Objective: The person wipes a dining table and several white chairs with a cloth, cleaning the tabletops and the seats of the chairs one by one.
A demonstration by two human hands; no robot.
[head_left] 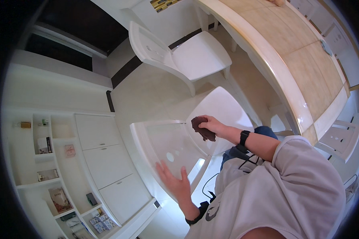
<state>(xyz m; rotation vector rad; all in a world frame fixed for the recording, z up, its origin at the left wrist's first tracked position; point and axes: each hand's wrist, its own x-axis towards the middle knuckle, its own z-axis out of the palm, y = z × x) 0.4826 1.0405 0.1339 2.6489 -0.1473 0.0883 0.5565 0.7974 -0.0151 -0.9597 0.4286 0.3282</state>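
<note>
My right hand point(213, 126) grips a crumpled dark brown cloth point(204, 130) over the near white chair, where its seat point(224, 104) meets its backrest. The fingers are closed around the cloth's upper part, and its lower end hangs loose. My left hand point(175, 182), fingers spread and slightly blurred, is in front of the outer part of that chair's backrest point(155, 143). It holds nothing; whether it touches the backrest cannot be told. Both wrists wear black bands.
A second white chair point(200, 53) stands beyond the near one. A tile-topped table point(302, 68) with a pale rim runs along the right. Shelves with boxes and packets and white cabinet doors point(107, 158) line the left. A thin black cable hangs near my body.
</note>
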